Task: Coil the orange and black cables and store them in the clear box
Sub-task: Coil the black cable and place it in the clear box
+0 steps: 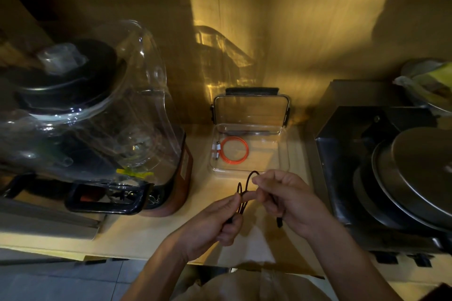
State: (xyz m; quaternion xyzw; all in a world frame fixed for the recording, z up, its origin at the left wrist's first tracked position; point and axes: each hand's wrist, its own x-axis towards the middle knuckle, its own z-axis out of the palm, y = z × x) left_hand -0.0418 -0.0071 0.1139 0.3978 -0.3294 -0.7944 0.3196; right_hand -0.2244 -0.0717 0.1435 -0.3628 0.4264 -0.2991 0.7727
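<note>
Two bare forearms reach forward from the bottom of the view, hands close together at centre. The left hand (215,221) curls its fingers around gathered loops of black cable (244,193). The right hand (291,199), knuckles up, pinches the same cable between thumb and fingertips.

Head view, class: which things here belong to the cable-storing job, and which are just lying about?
Job: black cable, held by left hand and right hand; orange cable, coiled inside clear box.
Lying about: blender; metal lids.
</note>
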